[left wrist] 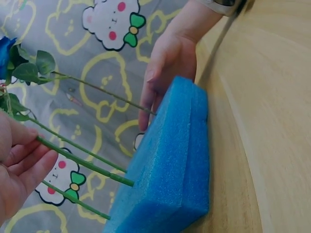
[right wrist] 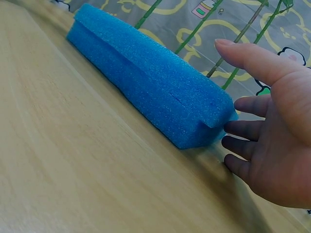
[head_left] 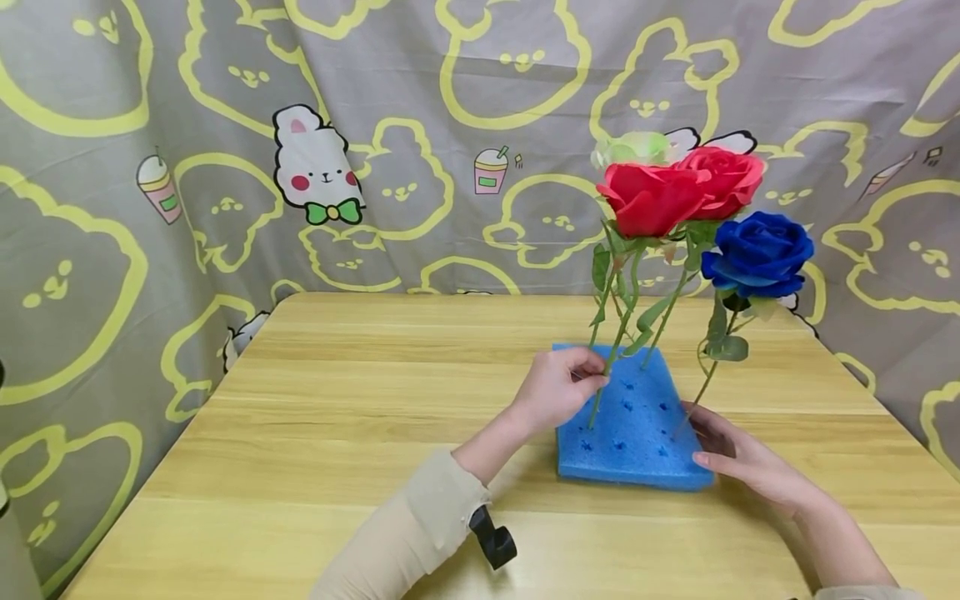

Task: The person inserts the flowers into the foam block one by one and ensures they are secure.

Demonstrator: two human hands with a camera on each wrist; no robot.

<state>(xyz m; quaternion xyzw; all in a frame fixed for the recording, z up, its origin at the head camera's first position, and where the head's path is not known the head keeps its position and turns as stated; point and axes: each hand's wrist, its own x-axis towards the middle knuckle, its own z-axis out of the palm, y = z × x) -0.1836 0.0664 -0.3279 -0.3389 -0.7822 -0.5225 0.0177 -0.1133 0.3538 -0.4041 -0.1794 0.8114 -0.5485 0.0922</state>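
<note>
A blue foam block [head_left: 630, 446] with several small holes in its top lies on the table. Between thumb and fingers my left hand [head_left: 558, 387] pinches the green stem of the front red rose [head_left: 648, 200], whose foot stands in the foam. Another red rose [head_left: 726, 179], a pale green-white flower [head_left: 633, 148] and a blue rose [head_left: 759, 254] also rise from the block, the blue one leaning right. My right hand [head_left: 750, 458] is at the block's right side, fingers loosely extended against it, as the right wrist view shows at the foam's end [right wrist: 216, 121].
The light wood table [head_left: 337, 433] reaches back to a grey curtain [head_left: 420, 225] with yellow cartoon outlines. A black strap piece [head_left: 492, 537] hangs at my left sleeve [head_left: 420, 517]. Leaves [head_left: 727, 347] stick out from the stems above the block.
</note>
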